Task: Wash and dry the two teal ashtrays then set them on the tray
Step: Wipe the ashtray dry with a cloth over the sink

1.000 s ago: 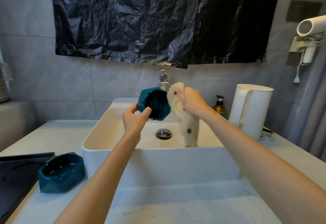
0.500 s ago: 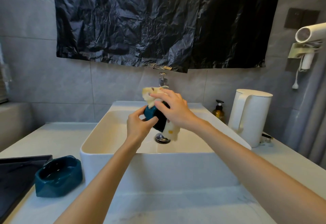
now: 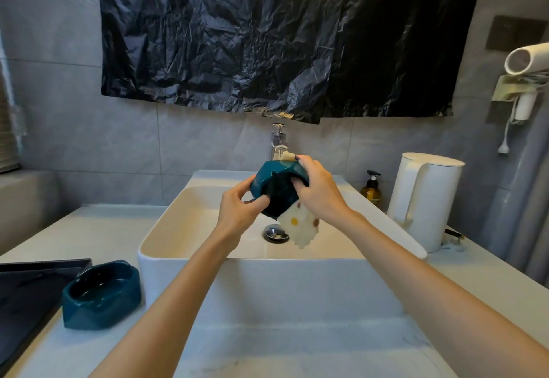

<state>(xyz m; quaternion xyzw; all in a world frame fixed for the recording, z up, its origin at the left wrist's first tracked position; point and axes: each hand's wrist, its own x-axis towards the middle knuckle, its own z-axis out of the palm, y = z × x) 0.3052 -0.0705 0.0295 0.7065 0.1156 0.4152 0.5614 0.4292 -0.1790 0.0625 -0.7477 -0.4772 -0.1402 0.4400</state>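
The pale, stone-like tabletop (image 3: 297, 354) carries a boxy, glossy white sink (image 3: 267, 288), with the flat dark tray (image 3: 26, 288) at its left edge. Just beside the tray, one faceted, glazed teal ashtray (image 3: 101, 294) sits upright on the tabletop. The other ashtray (image 3: 276, 175) is held tilted above the sink. The left hand (image 3: 237, 208) pinches its lower rim, while the right hand (image 3: 318, 190) curls round its far side, pressing a soft cream spotted cloth (image 3: 300, 226) against it. This looks like the wiping step. The next move calls for turning the slick piece to reach every facet, with a firm grip.
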